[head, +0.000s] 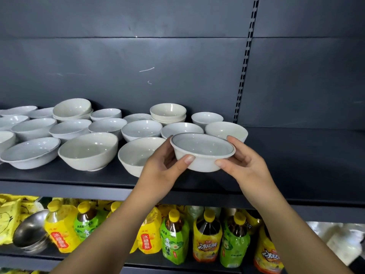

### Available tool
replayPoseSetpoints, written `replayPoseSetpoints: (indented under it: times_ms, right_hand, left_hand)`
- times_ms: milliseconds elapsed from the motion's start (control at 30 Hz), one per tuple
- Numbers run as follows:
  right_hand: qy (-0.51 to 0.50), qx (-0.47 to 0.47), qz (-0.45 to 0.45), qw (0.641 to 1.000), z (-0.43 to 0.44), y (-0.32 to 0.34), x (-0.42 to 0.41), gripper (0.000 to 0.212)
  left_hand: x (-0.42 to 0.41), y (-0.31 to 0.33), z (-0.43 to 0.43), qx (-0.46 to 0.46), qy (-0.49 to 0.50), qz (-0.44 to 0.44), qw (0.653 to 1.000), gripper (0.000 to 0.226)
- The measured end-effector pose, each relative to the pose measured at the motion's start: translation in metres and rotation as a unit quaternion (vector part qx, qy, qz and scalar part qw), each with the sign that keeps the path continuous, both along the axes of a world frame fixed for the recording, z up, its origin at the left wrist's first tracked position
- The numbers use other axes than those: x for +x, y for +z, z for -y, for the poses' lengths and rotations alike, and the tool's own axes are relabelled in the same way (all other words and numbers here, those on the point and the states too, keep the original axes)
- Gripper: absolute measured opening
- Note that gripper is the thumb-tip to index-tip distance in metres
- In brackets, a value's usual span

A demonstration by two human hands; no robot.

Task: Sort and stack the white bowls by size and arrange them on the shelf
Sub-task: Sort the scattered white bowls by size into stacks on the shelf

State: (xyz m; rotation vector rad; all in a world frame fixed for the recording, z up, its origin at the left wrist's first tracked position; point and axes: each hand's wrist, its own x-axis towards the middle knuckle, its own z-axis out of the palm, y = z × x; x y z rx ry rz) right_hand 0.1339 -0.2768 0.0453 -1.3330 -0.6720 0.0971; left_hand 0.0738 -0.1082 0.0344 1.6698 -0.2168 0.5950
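Note:
I hold a white bowl with a thin dark rim line (202,149) in both hands, lifted just above the front of the dark shelf (296,165). My left hand (166,165) grips its left side and my right hand (243,163) grips its right side. Several white bowls of differing sizes cover the shelf's left and middle. Among them are a large deep bowl (88,150), a shallow wide bowl with a dark rim (29,152), and two short stacks at the back (72,111) (167,113). A bowl (136,153) is partly hidden behind my left hand.
The shelf's right part past the slotted upright (245,76) is bare dark surface. The lower shelf holds yellow and green drink bottles (173,236), yellow snack packets (7,214) and stacked metal bowls (30,234).

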Motion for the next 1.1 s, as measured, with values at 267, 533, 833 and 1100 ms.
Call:
replayPoseSetpoints:
  times_ms: [267, 533, 833, 1100]
  right_hand:
    - [0.128, 0.058, 0.016, 0.990, -0.080, 0.021, -0.021, 0.072]
    - [0.194, -0.001, 0.025, 0.981, -0.207, 0.025, -0.065, 0.053]
    - [0.197, -0.251, 0.201, 0.926, -0.326, 0.043, -0.092, 0.045]
    - [0.230, -0.366, 0.180, 0.884, -0.386, 0.046, -0.061, 0.033]
  left_hand:
    - [-0.050, 0.022, -0.057, -0.004, 0.097, 0.040, 0.995, 0.046]
    - [-0.128, 0.029, -0.161, -0.010, 0.218, 0.039, 0.975, 0.081]
    - [-0.171, 0.016, -0.305, 0.030, 0.220, -0.028, 0.975, 0.068]
    - [-0.137, -0.014, -0.358, 0.019, 0.215, -0.040, 0.976, 0.056]
